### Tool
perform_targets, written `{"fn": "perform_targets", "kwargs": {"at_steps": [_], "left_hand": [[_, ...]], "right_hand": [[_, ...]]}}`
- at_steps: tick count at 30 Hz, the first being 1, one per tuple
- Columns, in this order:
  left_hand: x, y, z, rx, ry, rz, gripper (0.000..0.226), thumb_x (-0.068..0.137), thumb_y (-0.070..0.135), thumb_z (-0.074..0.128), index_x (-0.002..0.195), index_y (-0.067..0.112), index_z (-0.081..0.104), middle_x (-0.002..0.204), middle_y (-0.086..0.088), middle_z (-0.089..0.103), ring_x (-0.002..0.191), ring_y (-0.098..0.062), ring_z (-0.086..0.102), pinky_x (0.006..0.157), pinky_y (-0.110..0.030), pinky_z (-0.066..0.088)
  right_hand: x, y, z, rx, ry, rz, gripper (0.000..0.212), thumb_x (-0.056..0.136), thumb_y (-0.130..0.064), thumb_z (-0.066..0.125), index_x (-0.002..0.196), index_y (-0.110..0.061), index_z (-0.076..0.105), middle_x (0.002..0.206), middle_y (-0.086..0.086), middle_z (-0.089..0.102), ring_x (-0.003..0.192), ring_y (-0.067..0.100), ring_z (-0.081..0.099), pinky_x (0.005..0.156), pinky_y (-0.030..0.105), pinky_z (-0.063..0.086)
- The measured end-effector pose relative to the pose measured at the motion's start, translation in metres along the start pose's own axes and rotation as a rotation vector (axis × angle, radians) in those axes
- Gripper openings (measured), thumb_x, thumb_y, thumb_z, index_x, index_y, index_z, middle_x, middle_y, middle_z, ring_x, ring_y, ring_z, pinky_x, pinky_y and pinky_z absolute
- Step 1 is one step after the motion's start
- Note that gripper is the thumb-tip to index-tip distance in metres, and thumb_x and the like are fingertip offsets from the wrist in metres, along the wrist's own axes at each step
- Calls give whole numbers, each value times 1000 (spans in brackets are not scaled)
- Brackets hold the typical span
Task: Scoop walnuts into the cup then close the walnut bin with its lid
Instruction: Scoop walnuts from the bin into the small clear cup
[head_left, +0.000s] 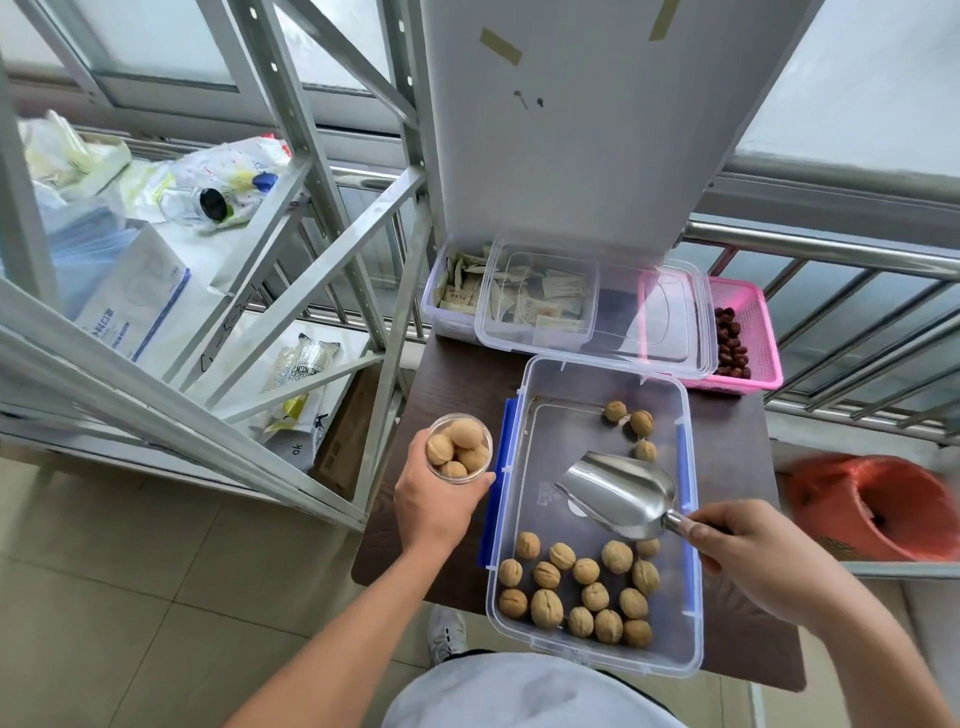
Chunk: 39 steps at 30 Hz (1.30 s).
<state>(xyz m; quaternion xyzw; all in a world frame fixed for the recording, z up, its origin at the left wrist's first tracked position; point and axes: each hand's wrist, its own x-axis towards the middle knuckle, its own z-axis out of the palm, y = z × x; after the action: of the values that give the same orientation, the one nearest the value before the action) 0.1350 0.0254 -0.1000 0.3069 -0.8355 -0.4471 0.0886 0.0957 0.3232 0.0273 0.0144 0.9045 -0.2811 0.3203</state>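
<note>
My left hand (434, 506) grips a clear plastic cup (459, 448) holding several walnuts, just left of the walnut bin (540, 379). The bin is a clear plastic box with blue side latches, open, with several walnuts (582, 587) at its near end and three at the far right. My right hand (753, 556) holds the handle of a metal scoop (621, 491), which hovers empty over the bin's middle. A clear lid (649, 317) lies across the two containers behind the bin.
A clear box of paper sachets (457, 291) and a pink basket of red dates (748, 332) sit at the table's far edge. A metal shelf frame (291, 291) stands at left, a railing (831, 249) behind, an orange bag (872, 504) at right.
</note>
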Motion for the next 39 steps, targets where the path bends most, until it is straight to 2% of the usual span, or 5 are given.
{"fn": "perform_targets", "kwargs": {"at_steps": [8, 13, 23, 28, 39], "left_hand": [[-1, 7, 1, -3, -28, 33, 68, 61, 34, 99, 116, 35, 57, 103, 21, 64, 96, -6, 59, 75, -16, 42], [2, 8, 5, 14, -30, 28, 71, 62, 36, 98, 120, 31, 59, 104, 17, 62, 95, -9, 59, 79, -26, 45], [11, 11, 6, -13, -53, 9, 76, 61, 26, 100, 126, 23, 60, 102, 17, 58, 97, -12, 56, 83, -26, 41], [6, 1, 6, 19, -71, 56, 90, 57, 34, 101, 135, 28, 58, 122, 10, 69, 110, -14, 64, 93, -31, 52], [-3, -10, 1, -50, -100, 26, 86, 58, 25, 101, 132, 31, 58, 113, 19, 65, 108, -11, 62, 94, -29, 49]], "right_hand": [[5, 15, 11, 42, 3, 94, 47, 99, -30, 57, 54, -15, 54, 37, -6, 43, 36, 8, 31, 49, 27, 27], [11, 21, 22, 62, 17, 151, 43, 98, -25, 56, 57, -15, 55, 40, -7, 49, 41, 12, 38, 48, 26, 30], [32, 23, 52, -54, 66, 219, 34, 96, -26, 51, 66, -9, 55, 59, 4, 57, 56, 21, 51, 50, 30, 36], [51, 36, 70, -45, 107, 245, 30, 95, -31, 46, 80, -10, 61, 80, 11, 68, 76, 29, 65, 60, 33, 45], [132, 14, 94, 212, 250, 349, 34, 101, -25, 37, 117, -1, 55, 121, 21, 61, 111, 39, 58, 80, 38, 43]]}}
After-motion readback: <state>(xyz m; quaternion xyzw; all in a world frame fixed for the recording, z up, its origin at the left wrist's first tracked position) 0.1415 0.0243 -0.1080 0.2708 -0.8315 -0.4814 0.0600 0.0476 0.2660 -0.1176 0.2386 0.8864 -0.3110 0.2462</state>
